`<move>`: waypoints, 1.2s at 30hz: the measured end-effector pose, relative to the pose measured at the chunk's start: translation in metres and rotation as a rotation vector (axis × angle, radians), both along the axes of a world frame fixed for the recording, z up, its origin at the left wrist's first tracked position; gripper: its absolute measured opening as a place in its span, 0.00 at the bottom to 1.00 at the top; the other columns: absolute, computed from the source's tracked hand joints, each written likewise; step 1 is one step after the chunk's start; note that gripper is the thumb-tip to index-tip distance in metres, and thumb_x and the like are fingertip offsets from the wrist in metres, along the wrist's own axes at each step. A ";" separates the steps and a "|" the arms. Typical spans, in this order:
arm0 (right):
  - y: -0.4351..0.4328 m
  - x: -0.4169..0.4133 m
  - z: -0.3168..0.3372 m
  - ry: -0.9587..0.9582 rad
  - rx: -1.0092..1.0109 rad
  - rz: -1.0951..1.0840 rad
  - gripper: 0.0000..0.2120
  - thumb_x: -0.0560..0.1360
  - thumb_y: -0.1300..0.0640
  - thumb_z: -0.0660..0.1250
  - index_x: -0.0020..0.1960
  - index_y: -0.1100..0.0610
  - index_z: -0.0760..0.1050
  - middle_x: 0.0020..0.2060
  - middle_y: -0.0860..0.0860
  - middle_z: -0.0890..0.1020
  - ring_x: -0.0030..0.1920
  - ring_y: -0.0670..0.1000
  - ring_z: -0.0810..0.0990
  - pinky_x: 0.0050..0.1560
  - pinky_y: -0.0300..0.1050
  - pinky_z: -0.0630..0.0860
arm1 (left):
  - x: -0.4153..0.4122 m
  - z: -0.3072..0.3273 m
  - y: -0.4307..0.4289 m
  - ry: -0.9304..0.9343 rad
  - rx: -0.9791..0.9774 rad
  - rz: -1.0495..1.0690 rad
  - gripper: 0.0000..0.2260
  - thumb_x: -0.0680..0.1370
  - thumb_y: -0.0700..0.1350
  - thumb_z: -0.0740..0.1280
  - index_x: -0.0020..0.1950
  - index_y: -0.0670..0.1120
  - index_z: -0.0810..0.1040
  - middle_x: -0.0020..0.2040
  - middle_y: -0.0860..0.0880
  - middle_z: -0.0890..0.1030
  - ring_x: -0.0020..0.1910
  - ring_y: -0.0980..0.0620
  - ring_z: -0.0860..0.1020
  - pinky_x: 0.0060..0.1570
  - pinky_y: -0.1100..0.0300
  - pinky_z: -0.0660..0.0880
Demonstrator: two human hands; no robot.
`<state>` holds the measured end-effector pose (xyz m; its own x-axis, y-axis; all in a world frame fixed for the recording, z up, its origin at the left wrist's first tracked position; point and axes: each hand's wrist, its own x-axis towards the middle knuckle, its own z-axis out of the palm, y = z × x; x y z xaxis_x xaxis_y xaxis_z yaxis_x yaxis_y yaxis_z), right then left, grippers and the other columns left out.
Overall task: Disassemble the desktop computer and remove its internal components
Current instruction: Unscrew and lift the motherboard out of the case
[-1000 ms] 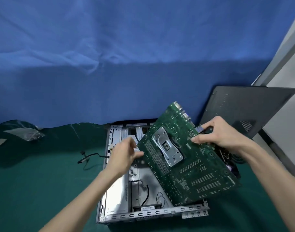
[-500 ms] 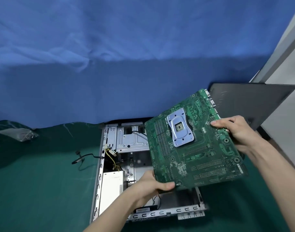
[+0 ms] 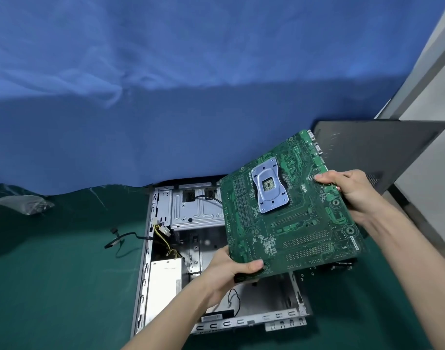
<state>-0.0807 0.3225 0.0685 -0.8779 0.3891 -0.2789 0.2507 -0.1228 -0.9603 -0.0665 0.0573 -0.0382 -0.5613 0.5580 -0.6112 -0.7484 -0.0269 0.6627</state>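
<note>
A green motherboard (image 3: pixel 292 218) is held in the air above the open computer case (image 3: pixel 150 248), its solder side up with a silver backplate (image 3: pixel 269 185) showing. My left hand (image 3: pixel 231 271) grips the board's near left corner, thumb on top. My right hand (image 3: pixel 352 190) grips its far right edge. The case lies flat on the green cloth, with a silver drive cage (image 3: pixel 198 210), a power supply (image 3: pixel 163 284) and yellow-black wires (image 3: pixel 163 233) inside.
A dark side panel (image 3: pixel 378 152) leans at the back right behind the board. A black cable (image 3: pixel 120 241) trails out of the case's left wall. A clear plastic bag (image 3: pixel 27 203) lies at the far left. A blue curtain hangs behind the table.
The motherboard has come up out of the case and moved right. My left hand shifted from the board's left edge to its near corner. The drive cage and power supply are now uncovered.
</note>
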 end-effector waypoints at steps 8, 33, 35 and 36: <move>-0.002 0.001 0.006 -0.003 -0.003 -0.036 0.09 0.69 0.66 0.71 0.31 0.66 0.77 0.24 0.56 0.80 0.23 0.52 0.79 0.26 0.42 0.77 | -0.004 -0.005 -0.009 0.015 0.033 0.044 0.31 0.63 0.36 0.77 0.64 0.37 0.72 0.55 0.40 0.82 0.55 0.45 0.81 0.51 0.56 0.78; -0.020 0.018 0.053 0.053 0.054 -0.118 0.41 0.47 0.53 0.78 0.56 0.65 0.69 0.42 0.63 0.66 0.42 0.59 0.63 0.44 0.52 0.63 | 0.033 0.029 0.010 1.632 -0.625 -0.413 0.06 0.83 0.50 0.54 0.48 0.51 0.61 0.48 0.55 0.63 0.42 0.52 0.56 0.46 0.59 0.62; -0.023 0.019 0.055 0.058 0.074 -0.115 0.39 0.47 0.53 0.78 0.54 0.66 0.70 0.42 0.63 0.65 0.43 0.60 0.63 0.46 0.53 0.62 | 0.035 0.030 0.010 1.709 -0.689 -0.452 0.09 0.84 0.52 0.48 0.48 0.49 0.61 0.48 0.52 0.64 0.42 0.52 0.56 0.46 0.58 0.63; -0.025 0.018 0.056 0.058 0.086 -0.118 0.39 0.47 0.53 0.78 0.54 0.66 0.70 0.42 0.63 0.65 0.44 0.60 0.63 0.47 0.53 0.62 | 0.035 0.031 0.010 1.746 -0.704 -0.453 0.10 0.84 0.51 0.46 0.48 0.48 0.62 0.47 0.51 0.64 0.41 0.52 0.56 0.45 0.58 0.63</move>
<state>-0.0623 0.2980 0.1245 -0.8384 0.5110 -0.1899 0.1830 -0.0644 -0.9810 -0.0315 0.0674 -0.0069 -0.6120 0.7561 0.2319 0.7738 0.5119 0.3730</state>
